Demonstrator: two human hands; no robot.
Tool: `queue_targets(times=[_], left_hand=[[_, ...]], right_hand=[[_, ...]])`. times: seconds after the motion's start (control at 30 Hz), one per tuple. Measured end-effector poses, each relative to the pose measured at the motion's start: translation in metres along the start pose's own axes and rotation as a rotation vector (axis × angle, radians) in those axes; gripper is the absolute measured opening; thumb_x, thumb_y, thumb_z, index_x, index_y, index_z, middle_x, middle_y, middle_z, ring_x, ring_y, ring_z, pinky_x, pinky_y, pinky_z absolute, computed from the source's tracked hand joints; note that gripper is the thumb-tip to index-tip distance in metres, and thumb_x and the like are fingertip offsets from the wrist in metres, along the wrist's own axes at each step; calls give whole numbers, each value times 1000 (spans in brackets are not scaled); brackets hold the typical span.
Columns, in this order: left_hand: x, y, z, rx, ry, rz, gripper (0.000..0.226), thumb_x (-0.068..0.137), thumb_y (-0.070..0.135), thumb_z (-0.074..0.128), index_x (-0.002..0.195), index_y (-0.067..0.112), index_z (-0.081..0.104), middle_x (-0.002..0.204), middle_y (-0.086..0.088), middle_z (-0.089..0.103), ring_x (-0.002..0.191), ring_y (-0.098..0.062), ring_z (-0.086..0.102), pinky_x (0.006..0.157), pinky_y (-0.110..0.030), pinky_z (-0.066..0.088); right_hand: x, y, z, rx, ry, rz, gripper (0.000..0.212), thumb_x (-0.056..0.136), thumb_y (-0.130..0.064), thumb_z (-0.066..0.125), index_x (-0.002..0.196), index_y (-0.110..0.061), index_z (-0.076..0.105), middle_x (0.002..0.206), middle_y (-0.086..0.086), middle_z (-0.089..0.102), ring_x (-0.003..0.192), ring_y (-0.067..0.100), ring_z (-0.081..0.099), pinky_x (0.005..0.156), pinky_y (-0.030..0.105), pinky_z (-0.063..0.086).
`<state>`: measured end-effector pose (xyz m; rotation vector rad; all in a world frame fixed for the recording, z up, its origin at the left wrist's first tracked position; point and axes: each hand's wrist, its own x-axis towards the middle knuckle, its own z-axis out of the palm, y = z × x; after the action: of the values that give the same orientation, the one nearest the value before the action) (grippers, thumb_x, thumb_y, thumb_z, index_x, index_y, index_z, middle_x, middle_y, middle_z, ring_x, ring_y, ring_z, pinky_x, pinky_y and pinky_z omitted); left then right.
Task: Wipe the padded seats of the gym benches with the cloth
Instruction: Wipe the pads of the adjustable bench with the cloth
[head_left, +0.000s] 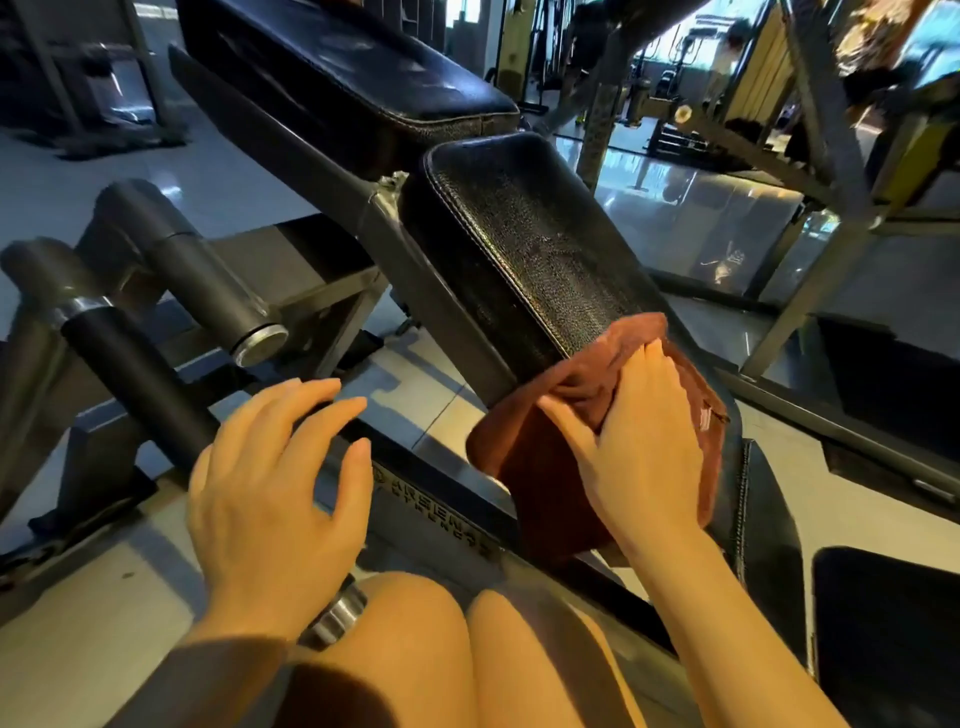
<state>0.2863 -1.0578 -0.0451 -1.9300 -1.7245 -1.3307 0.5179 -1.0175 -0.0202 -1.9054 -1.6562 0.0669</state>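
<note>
A black padded seat (540, 244) tilts up from the centre toward me, with a longer black back pad (337, 73) above it at the upper left. A rust-brown cloth (524, 457) drapes over the seat's near lower end. My right hand (639, 447) presses flat on the cloth, fingers bunching its folds against the pad. My left hand (270, 483) hovers with fingers spread over the dark frame bar (431, 488) at the lower left, holding nothing.
Two padded leg rollers (135, 379) on the bench frame stick out at the left. Another black pad (883, 634) sits at the lower right. My bare knees (415, 639) are at the bottom. Metal racks and machines (810, 130) stand at the right and back on a glossy tiled floor.
</note>
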Motion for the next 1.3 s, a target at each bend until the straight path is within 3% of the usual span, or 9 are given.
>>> queue_targets(times=[0.07, 0.23, 0.4, 0.53, 0.63, 0.77, 0.9, 1.0, 1.3], left_hand=[[-1, -2, 1, 17, -13, -7, 36, 88, 33, 48, 114, 16, 67, 120, -5, 64, 121, -25, 48, 97, -47, 34], [1, -7, 2, 36, 53, 29, 36, 88, 35, 48, 112, 17, 70, 117, -3, 67, 121, -21, 50, 105, -43, 28], [1, -10, -1, 27, 34, 20, 36, 89, 35, 48, 116, 18, 66, 120, -1, 64, 123, -22, 48, 108, -43, 26], [2, -11, -4, 24, 26, 8, 37, 88, 35, 48, 115, 17, 67, 121, -2, 64, 125, -22, 47, 109, -42, 25], [1, -13, -5, 21, 2, 50, 36, 87, 36, 48, 116, 21, 64, 125, -2, 61, 126, -23, 46, 109, -44, 24], [16, -18, -12, 7, 42, 88, 33, 86, 34, 50, 114, 20, 63, 128, -4, 58, 128, -25, 45, 111, -45, 21], [35, -12, -9, 13, 43, 63, 35, 88, 35, 49, 112, 16, 67, 126, -5, 60, 127, -24, 46, 107, -44, 25], [36, -10, -4, 16, 45, 102, 31, 87, 34, 50, 108, 19, 68, 120, -2, 64, 121, -22, 50, 102, -42, 29], [35, -14, -5, 45, -13, 73, 35, 86, 38, 48, 109, 19, 68, 119, 1, 64, 119, -18, 50, 101, -40, 29]], right_hand=[[24, -33, 8, -28, 109, -67, 122, 65, -95, 4, 146, -10, 36, 151, 13, 38, 138, 33, 35, 113, 51, 32], [83, -118, 5, -108, 160, -218, 99, 81, -75, 46, 147, -4, 29, 152, 19, 33, 139, 36, 32, 114, 47, 30], [82, -113, 2, -93, 136, -320, 90, 85, -65, 55, 147, -4, 31, 152, 16, 34, 140, 33, 32, 116, 45, 27], [37, -68, -7, -32, 5, -258, 85, 93, -60, 43, 155, -11, 11, 162, 10, 15, 148, 29, 15, 120, 39, 6], [3, -15, -9, -29, -8, -239, 93, 88, -73, 1, 149, -10, 33, 152, 12, 37, 139, 30, 37, 113, 47, 34], [3, 16, -9, 63, -55, -191, 82, 85, -71, 44, 144, -14, 41, 142, 5, 49, 131, 24, 48, 103, 50, 44], [27, -20, -6, -35, 35, -183, 97, 80, -81, 32, 154, -19, 20, 157, 10, 31, 144, 30, 28, 115, 54, 27], [55, -51, -4, -61, 39, -236, 96, 81, -80, 29, 155, -21, 14, 155, 8, 29, 142, 30, 27, 114, 54, 28], [102, -113, -5, 15, 74, -441, 90, 88, -61, 55, 156, -22, 12, 160, 3, 20, 147, 25, 18, 118, 54, 17]])
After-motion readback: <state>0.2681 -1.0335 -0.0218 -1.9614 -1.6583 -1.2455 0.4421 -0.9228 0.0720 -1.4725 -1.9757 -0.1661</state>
